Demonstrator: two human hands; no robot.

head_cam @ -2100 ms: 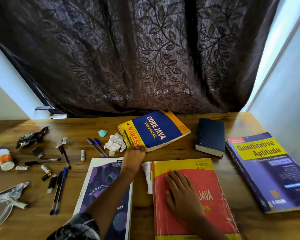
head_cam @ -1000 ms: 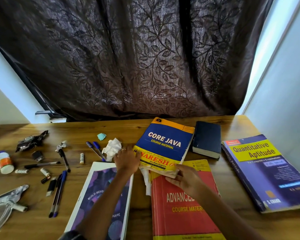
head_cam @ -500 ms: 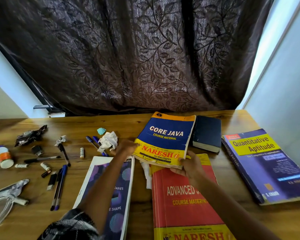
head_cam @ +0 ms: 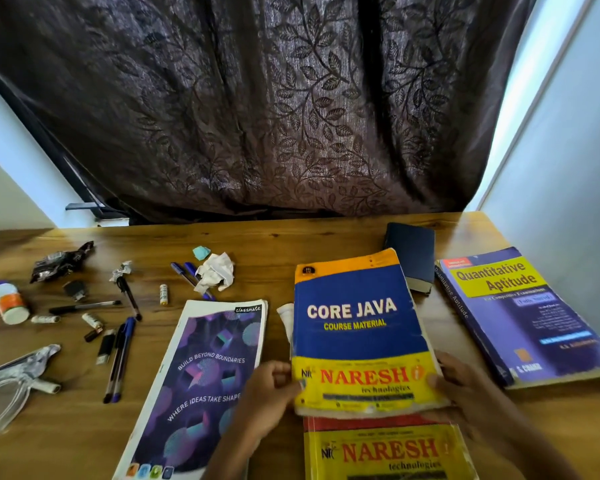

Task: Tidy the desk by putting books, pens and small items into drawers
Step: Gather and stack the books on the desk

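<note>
1. The wooden desk point(head_cam: 291, 244) is carrying everything.
2. A Classmate notebook point(head_cam: 205, 382) is lying near its front edge.
3. Pens point(head_cam: 118, 358), what may be batteries point(head_cam: 163, 294) and crumpled paper point(head_cam: 215, 271) are lying left of and behind the notebook.
4. The Quantitative Aptitude book point(head_cam: 513, 317) is lying far right of it.

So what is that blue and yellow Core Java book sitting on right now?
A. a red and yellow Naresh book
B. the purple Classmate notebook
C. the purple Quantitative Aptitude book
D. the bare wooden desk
A: the blue and yellow Core Java book, held at its near corners by the left hand and right hand, lies over the red and yellow Naresh book.
</note>
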